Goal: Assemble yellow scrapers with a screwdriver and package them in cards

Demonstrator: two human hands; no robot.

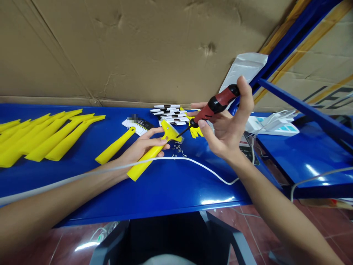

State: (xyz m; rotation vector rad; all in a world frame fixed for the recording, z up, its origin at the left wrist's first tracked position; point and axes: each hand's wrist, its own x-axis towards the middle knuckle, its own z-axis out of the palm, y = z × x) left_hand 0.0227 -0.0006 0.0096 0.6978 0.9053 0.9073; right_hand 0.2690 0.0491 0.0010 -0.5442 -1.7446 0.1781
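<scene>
Above the blue table [171, 191], your left hand [146, 142] pinches the yellow scraper [154, 151]; your right hand [227, 134] grips the red-and-black screwdriver [213, 105] between thumb and fingers, shaft angled toward the scraper's head.

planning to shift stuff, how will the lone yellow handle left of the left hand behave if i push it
The lone yellow handle is probably stiff, given its straight outline. It may slide easily, since the blue table looks glossy. Any roll would likely curve, as one end is narrower.
</scene>
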